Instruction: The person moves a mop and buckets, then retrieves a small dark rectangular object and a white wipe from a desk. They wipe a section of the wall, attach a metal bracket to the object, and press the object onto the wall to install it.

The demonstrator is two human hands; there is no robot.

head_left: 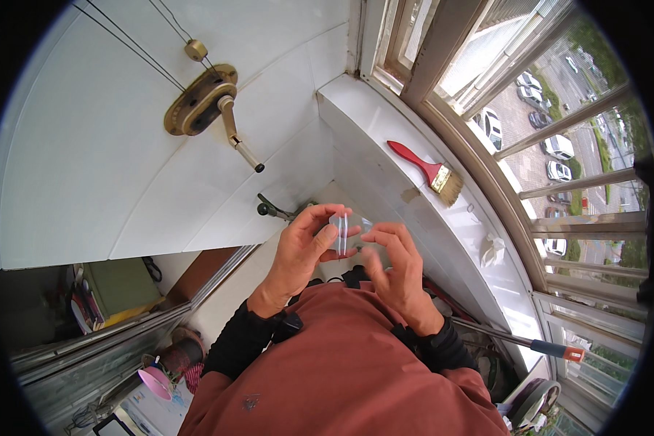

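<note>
In front of my chest my left hand (301, 243) pinches a small clear plastic bag (343, 236) between thumb and fingers. Pale double lines like a zip seal run up and down across it, and fingertips show through the film. Just to its right is my right hand (396, 265), with thumb and forefinger apart and somewhat blurred. Its fingertips are close to the bag's right side; I cannot tell whether they touch it. What the bag contains, if anything, is too faint to make out.
A red-handled paintbrush (436, 174) lies on the white window ledge (363, 116), with crumpled white tissue (493, 251) farther along. A brass-coloured hand crank (229, 116) juts from the left wall panel. At right, a grey pole (516, 336) leans past my arm; lower left is a cabinet (123, 291).
</note>
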